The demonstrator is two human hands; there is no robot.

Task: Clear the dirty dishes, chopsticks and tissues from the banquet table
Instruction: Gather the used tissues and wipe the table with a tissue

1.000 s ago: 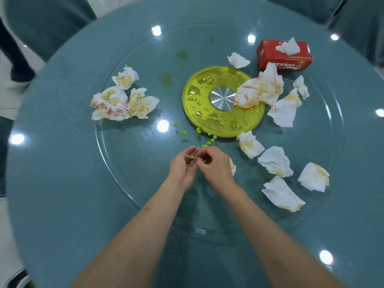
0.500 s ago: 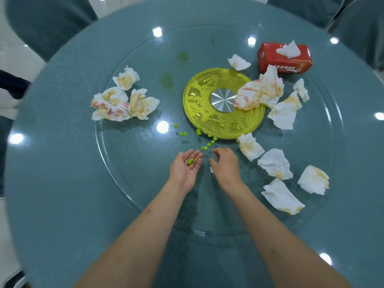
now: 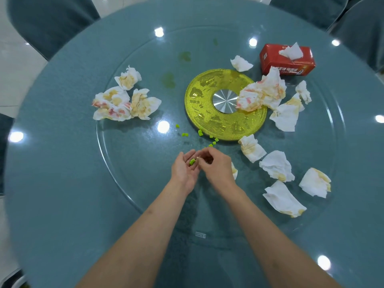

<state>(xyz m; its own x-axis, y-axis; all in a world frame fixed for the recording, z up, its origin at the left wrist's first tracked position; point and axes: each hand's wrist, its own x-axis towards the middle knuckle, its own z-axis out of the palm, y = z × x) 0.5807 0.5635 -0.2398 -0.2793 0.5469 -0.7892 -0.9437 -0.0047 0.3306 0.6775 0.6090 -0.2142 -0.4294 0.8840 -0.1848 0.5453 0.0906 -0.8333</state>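
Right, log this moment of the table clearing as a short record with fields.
surface: round table with glass turntable, gold hub
left hand: palm up, cupped, green bit lying in it
right hand: fingertips at the left palm
loose green bits: scattered on the glass near the hub
tissue cluster: stained, on the left
scattered tissues: on the right, one on the hub
tissue box: red, far right
dishes, chopsticks: none visible

Eleven crumpled tissues (image 3: 277,165), one red tissue box (image 3: 286,60), one gold disc (image 3: 207,107).
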